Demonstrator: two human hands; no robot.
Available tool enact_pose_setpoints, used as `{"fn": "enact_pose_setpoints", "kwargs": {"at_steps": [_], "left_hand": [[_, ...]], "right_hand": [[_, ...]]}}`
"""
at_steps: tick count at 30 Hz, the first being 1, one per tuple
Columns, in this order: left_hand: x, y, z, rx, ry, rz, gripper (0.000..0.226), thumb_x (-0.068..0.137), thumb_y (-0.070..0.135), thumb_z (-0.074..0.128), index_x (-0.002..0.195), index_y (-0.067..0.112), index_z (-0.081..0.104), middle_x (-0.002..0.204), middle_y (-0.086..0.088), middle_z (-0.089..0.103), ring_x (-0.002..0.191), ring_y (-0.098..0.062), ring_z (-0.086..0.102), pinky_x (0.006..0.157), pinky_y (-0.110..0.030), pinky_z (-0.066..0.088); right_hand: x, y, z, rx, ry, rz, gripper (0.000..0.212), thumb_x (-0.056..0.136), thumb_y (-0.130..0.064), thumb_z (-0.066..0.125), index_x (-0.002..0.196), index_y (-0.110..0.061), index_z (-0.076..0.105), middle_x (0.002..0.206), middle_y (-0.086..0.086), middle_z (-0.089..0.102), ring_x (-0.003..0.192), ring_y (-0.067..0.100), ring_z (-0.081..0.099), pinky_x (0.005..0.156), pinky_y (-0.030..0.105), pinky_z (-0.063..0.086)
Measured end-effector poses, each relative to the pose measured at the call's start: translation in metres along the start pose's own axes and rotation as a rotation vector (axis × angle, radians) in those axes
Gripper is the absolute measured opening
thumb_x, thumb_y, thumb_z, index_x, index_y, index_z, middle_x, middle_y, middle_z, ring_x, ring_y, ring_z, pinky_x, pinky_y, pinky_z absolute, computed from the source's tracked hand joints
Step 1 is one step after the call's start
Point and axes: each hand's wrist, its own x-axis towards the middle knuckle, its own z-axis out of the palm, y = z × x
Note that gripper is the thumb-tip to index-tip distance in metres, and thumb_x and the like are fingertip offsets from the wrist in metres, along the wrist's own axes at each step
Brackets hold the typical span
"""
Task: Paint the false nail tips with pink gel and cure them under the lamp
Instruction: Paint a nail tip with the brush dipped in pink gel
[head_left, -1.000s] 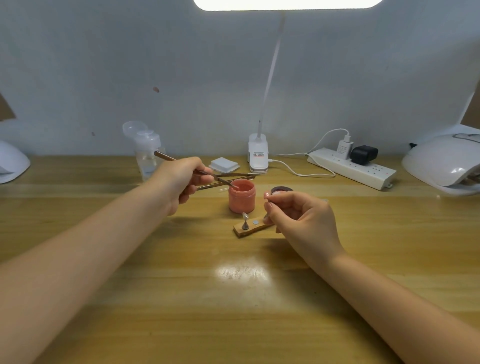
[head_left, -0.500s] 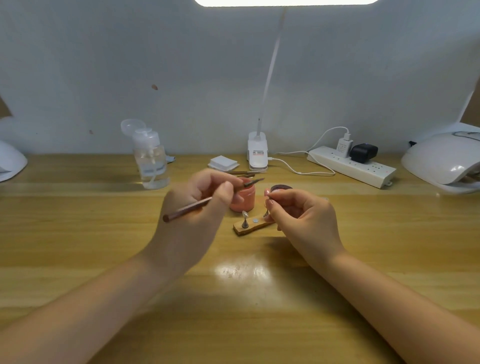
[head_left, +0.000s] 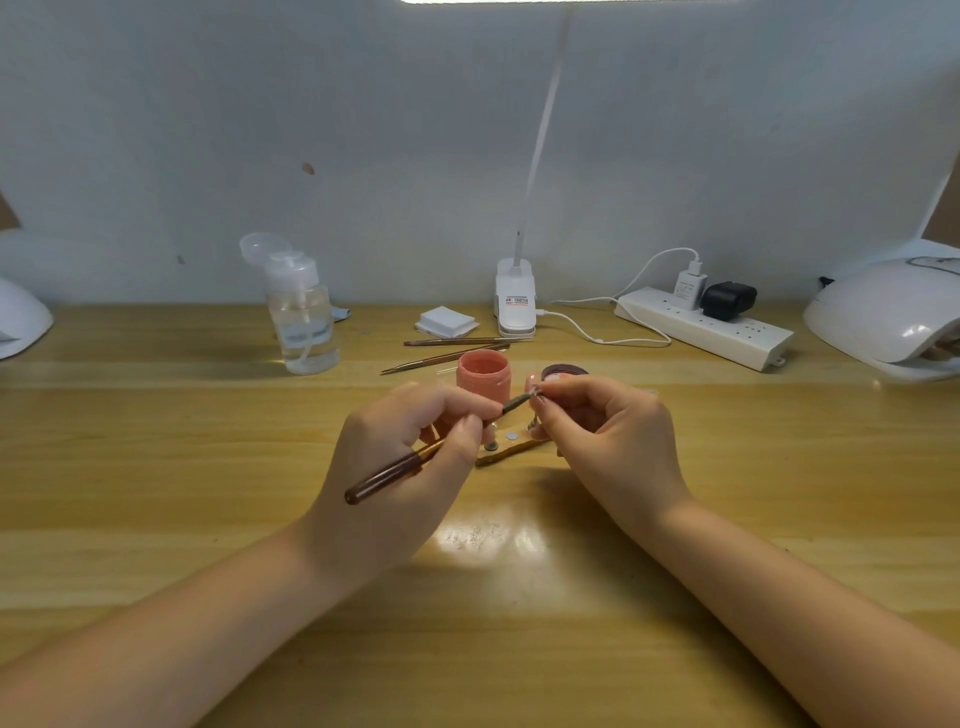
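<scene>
From the head view, your left hand (head_left: 410, 457) grips a dark brown brush (head_left: 395, 470), its tip reaching right to a small nail tip (head_left: 536, 391) pinched in your right hand (head_left: 613, 441); the tip is too small to judge its colour. Just behind both grips stands the pink gel jar (head_left: 484, 373).

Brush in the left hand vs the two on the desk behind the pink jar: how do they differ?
The held brush is gripped by the left hand, raised, tip at the right hand; the two spare brushes lie flat, untouched. The held one looks darker and thicker. All are slim, brownish handles.
</scene>
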Motion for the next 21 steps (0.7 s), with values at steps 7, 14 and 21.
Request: {"fn": "enact_pose_setpoints", "kwargs": {"at_steps": [7, 14, 21], "left_hand": [[0.0007, 0.0001, 0.0032, -0.025, 0.039, -0.018, 0.017, 0.091, 0.015, 0.055, 0.101, 0.013, 0.069, 0.089, 0.008, 0.072, 0.090, -0.005, 0.067, 0.075, -0.011, 0.048], [-0.0016, -0.0016, 0.0004, -0.019, 0.043, -0.031, 0.025, 0.087, 0.033, 0.047, 0.093, 0.021, 0.068, 0.081, 0.012, 0.070, 0.087, -0.011, 0.065, 0.076, -0.021, 0.047], [-0.0023, -0.0027, 0.0027, 0.010, 0.035, -0.025, 0.027, 0.087, 0.034, 0.047, 0.093, 0.021, 0.069, 0.081, 0.013, 0.069, 0.086, -0.011, 0.064, 0.076, -0.022, 0.045]], "right_hand": [[-0.0003, -0.0006, 0.0002, -0.006, -0.003, -0.003, 0.015, 0.083, -0.005, 0.072, 0.094, -0.013, 0.073, 0.078, -0.001, 0.073, 0.068, 0.008, 0.071, 0.063, 0.027, 0.059], [0.0000, -0.0015, -0.0006, 0.010, -0.024, 0.011, 0.015, 0.084, -0.006, 0.071, 0.095, -0.015, 0.071, 0.077, -0.001, 0.073, 0.069, 0.008, 0.071, 0.063, 0.021, 0.057], [-0.0001, -0.0030, -0.0005, 0.018, -0.021, 0.021, 0.017, 0.084, -0.005, 0.070, 0.094, -0.019, 0.070, 0.078, 0.000, 0.073, 0.069, 0.009, 0.071, 0.063, 0.023, 0.057]]}}
